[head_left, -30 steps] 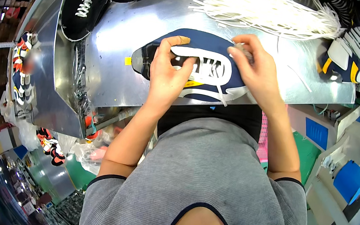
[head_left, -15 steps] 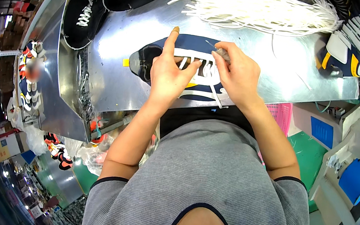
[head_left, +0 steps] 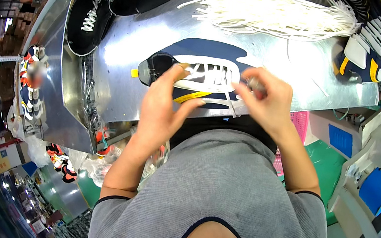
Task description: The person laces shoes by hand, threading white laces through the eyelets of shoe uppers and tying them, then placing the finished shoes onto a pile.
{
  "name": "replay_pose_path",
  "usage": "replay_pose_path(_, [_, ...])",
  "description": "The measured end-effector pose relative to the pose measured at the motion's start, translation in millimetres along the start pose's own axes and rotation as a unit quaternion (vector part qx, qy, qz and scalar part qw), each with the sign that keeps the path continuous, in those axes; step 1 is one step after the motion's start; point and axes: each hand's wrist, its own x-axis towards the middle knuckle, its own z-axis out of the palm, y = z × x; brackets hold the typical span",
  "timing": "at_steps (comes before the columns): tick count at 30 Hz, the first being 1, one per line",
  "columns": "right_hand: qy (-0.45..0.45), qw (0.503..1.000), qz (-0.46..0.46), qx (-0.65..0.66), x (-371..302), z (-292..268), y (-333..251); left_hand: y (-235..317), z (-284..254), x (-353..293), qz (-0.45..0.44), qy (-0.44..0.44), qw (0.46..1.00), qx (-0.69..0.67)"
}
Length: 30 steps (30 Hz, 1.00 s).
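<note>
A navy shoe upper (head_left: 205,48) lies flat on the metal bench, its black heel to the left with a yellow tab. White lace crosses the white eyelet panel (head_left: 229,71) in its middle, and one lace end hangs over the near edge. My left hand (head_left: 163,108) is at the upper's near left side, thumb and fingers apart; a brownish covering caps a fingertip beside the eyelets. Just right of the panel, my right hand (head_left: 271,98) is closed around a small awl-like tool (head_left: 257,87). The tool is blurred and its tip cannot be made out.
A heap of white laces (head_left: 278,14) lies along the bench's far side. Black shoe uppers (head_left: 89,22) stand at the far left, one laced white. More navy and yellow uppers (head_left: 369,61) are stacked at the right. A pink basket (head_left: 299,127) sits below the near edge.
My left hand has drawn back toward me from across the upper, uncovering its far side. My right hand has moved right and nearer, carrying the tool off the upper's far part.
</note>
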Motion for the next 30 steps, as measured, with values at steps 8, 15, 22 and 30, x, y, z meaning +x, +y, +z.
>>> replay_pose_path(8, [0.011,0.996,-0.049,-0.072,-8.7,23.6,2.5,-8.0,24.8,10.4,-0.003,0.068,0.997,-0.038])
replay_pose_path(15, [-0.065,0.996,0.016,0.064,12.4,11.9,-12.0,-9.3,23.8,24.3,-0.086,0.018,0.992,-0.085])
replay_pose_path(22, [-0.216,0.971,0.058,0.085,55.0,29.0,-8.0,-20.0,35.2,13.1,0.036,0.066,0.997,-0.016])
replay_pose_path(30, [-0.161,0.966,0.096,0.178,51.4,47.9,-5.1,-28.5,37.9,-1.2,0.142,0.093,0.983,-0.069])
